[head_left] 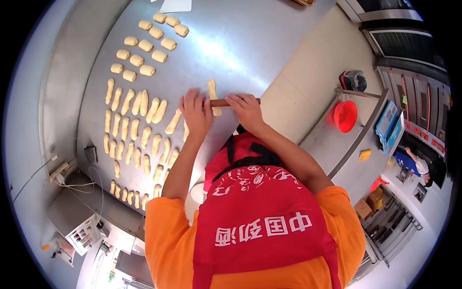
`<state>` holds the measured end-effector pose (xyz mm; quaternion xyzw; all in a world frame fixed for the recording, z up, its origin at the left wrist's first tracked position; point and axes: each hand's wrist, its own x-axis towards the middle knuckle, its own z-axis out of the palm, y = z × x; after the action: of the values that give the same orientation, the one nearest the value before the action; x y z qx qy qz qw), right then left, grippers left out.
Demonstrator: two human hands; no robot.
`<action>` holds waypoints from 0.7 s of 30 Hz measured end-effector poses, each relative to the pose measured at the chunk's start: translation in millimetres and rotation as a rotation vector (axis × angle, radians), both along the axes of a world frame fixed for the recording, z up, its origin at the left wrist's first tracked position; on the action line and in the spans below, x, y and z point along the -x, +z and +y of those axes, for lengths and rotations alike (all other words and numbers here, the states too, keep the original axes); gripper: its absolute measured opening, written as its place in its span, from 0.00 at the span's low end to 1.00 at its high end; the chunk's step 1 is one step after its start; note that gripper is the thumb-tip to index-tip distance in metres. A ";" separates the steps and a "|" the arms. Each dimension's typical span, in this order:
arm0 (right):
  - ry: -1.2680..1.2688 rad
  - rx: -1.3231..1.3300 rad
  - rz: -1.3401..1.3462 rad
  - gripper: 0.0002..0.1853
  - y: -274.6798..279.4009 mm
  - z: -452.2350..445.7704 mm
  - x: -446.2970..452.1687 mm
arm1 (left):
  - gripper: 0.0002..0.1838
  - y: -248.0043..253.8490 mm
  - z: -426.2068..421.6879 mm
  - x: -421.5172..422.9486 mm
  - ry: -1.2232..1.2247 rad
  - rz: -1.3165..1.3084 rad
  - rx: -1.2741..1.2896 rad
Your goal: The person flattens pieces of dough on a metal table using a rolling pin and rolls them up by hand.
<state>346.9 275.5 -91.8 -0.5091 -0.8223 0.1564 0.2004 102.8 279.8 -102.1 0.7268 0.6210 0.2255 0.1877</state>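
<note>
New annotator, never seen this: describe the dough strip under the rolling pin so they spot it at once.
Start at the grey metal table and find the brown rolling pin under both hands. Between the left hand and the right hand, one pale dough strip lies crosswise under the pin. Unlike the other dough pieces, it alone has the pin across it.

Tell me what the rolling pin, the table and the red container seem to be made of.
Rolling pin: probably wood, smooth, judging by its brown colour. Table: likely satin steel; its grey surface throws blurred glare. Red container: apparently smooth plastic, from its even, bright colour.
</note>
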 end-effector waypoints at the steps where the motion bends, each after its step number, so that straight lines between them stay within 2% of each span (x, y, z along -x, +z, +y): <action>1: 0.038 -0.096 -0.061 0.27 -4.8 5.2 2.3 | 0.37 -2.5 -6.1 2.4 -0.074 0.141 0.042; 4: -0.194 0.022 -0.078 0.35 -5.3 16.1 13.5 | 0.39 0.0 -3.2 -7.3 -0.043 0.197 -0.011; 7: -0.182 0.004 -0.090 0.40 -13.1 63.5 15.2 | 0.42 -3.8 57.3 -15.1 0.015 0.207 -0.066; 9: -0.224 -0.021 -0.128 0.38 -4.3 120.7 23.7 | 0.44 -12.6 111.3 -16.6 0.039 0.390 -0.080; 11: -0.243 -0.102 -0.156 0.37 -2.7 174.9 26.9 | 0.45 -2.0 168.6 -18.2 0.051 0.407 -0.116; 15: -0.236 -0.280 -0.086 0.32 -8.4 252.0 29.5 | 0.41 -20.3 252.4 -6.7 0.061 0.241 -0.254; 16: -0.232 -0.314 -0.081 0.31 -8.4 259.6 28.4 | 0.40 -20.6 259.9 -5.6 0.035 0.194 -0.290; 19: -0.096 0.066 0.159 0.27 -3.8 227.5 16.5 | 0.35 -9.4 255.4 -5.0 -0.042 0.120 -0.343; 21: -0.100 -0.005 0.080 0.26 -14.2 197.2 7.8 | 0.33 -4.6 237.9 -5.4 -0.063 0.087 -0.338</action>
<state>339.1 472.7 -106.0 -0.5422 -0.7876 0.1646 0.2420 108.2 517.7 -106.7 0.7762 0.5587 0.2890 0.0430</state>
